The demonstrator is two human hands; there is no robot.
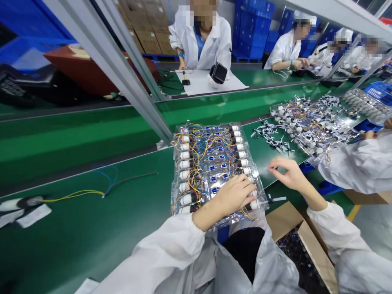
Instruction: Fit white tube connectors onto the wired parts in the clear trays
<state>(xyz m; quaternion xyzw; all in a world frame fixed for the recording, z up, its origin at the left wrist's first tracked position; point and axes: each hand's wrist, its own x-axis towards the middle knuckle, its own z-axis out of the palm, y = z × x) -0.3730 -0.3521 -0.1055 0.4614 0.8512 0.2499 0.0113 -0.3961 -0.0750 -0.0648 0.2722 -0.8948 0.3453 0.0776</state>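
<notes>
Left hand [235, 195] lies open, flat on the wired white-and-black cylinders [185, 154] in the clear plastic tray [176, 163]. The right hand [288, 173] has its fingertips nearly meeting, and I cannot tell whether they grip anything. Steady pressure keeps the tray from sliding on the green bench [92, 228].

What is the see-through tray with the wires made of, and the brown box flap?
The see-through tray under the left hand looks like thin clear plastic: it is glossy, with glints and moulded pockets. The brown box flap looks like cardboard: matt, flat and plain brown.
</notes>
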